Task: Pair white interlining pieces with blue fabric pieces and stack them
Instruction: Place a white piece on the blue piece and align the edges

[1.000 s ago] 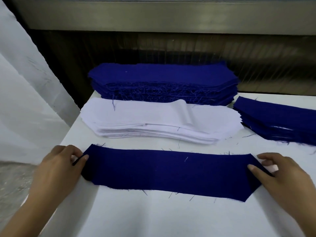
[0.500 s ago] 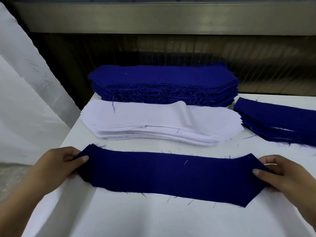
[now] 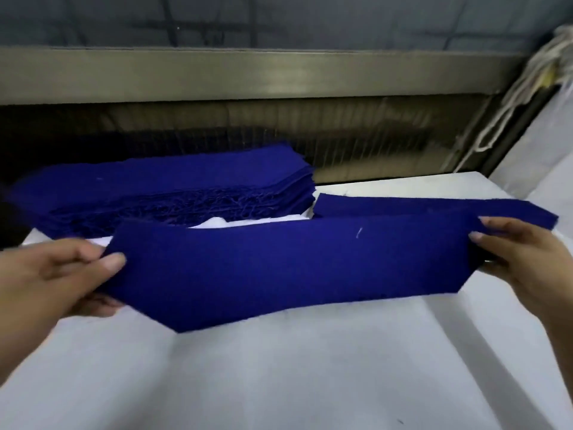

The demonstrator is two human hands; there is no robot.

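A long blue fabric piece (image 3: pixel 288 268) with angled ends hangs lifted above the white table (image 3: pixel 279 373). My left hand (image 3: pixel 59 274) pinches its left end, thumb on top. My right hand (image 3: pixel 524 256) pinches its right end. Behind it, a tall stack of blue pieces (image 3: pixel 161 190) lies at the back left. The white interlining stack (image 3: pixel 217 222) is almost wholly hidden by the lifted piece; only a sliver shows. A lower blue stack (image 3: pixel 434 206) lies at the back right, just beyond my right hand.
A metal rail (image 3: pixel 248 76) and a dark slatted panel (image 3: pixel 356 144) run along the table's far edge. White cords (image 3: pixel 508 97) hang at the upper right beside pale sheeting (image 3: pixel 545 156).
Both hands have lifted the blue piece off the table and carried it up and to the right, towards the back-right stack. The camera has swung right, and the piece now hides the white stack.
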